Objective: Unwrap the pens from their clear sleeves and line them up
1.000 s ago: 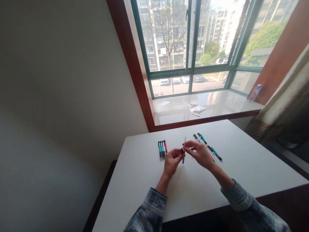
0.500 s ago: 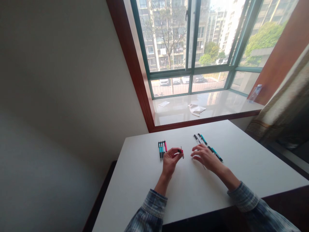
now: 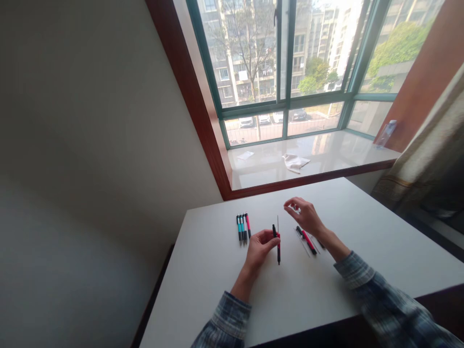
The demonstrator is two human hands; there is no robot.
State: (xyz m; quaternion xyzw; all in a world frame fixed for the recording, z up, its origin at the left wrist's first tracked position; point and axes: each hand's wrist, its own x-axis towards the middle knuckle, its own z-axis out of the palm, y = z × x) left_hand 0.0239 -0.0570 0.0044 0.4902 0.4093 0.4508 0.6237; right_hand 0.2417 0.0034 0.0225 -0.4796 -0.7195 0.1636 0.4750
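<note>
My left hand (image 3: 259,249) is closed around a black and red pen (image 3: 278,253), held upright with its black lower end in view. A thin refill (image 3: 278,222) sticks up beside the pen's top. To the right, my right hand (image 3: 304,215) hovers over the far part of the table, thumb and fingers drawn together. Something small and partly reddish shows between those fingers, too small to name. Below the right hand lie a red and black pen barrel (image 3: 308,240) and thin refills (image 3: 302,241). More pen parts are partly hidden by the right wrist.
Left of my left hand stands a neat row of several pens (image 3: 241,229), teal, white and red with black. The white table (image 3: 206,280) meets a window sill (image 3: 261,176) with a crumpled cloth (image 3: 296,163) and a clear bottle (image 3: 386,134).
My right hand has moved up and away, uncovering the red and black barrel. In my left hand the pen parts now show longer, upright. The view has shifted slightly.
</note>
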